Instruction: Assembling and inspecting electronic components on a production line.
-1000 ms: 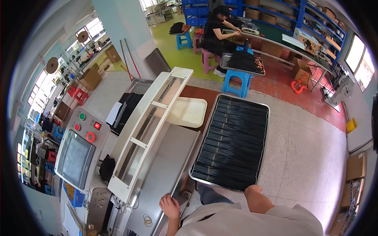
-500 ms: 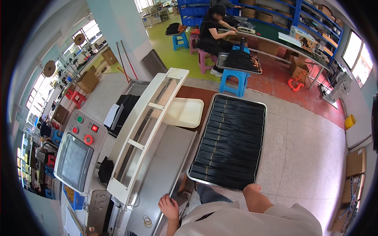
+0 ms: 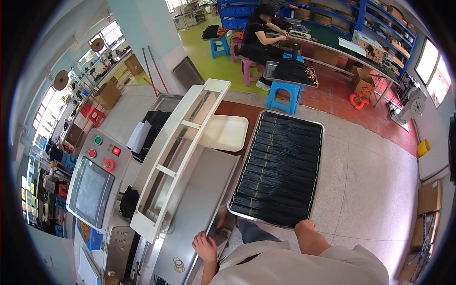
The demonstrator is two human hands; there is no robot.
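Observation:
A large metal tray (image 3: 321, 156) lies at centre right, filled with rows of bundled black cables or wires (image 3: 278, 166); I cannot tell which. Its near right corner is in my right hand (image 3: 305, 226), whose fingers are curled at the rim and partly hidden. My left hand (image 3: 205, 246) rests at the edge of a machine's steel bed (image 3: 190, 204). Its fingers are apart and hold nothing. Close to it on the bed are several rubber bands (image 3: 178, 264) and, at the lower edge, a few short black pieces (image 3: 160, 281).
A white-framed clear cover (image 3: 166, 170) spans the machine, beside a control panel (image 3: 108, 142) with a screen. A cream tray (image 3: 227, 133) sits behind the bed. Farther off, a seated person (image 3: 259, 42) works at a bench; a blue stool (image 3: 285, 95) carries another loaded tray.
The whole view has shifted slightly, with things appearing a little farther right. Both hands keep their places at the tray and the machine bed.

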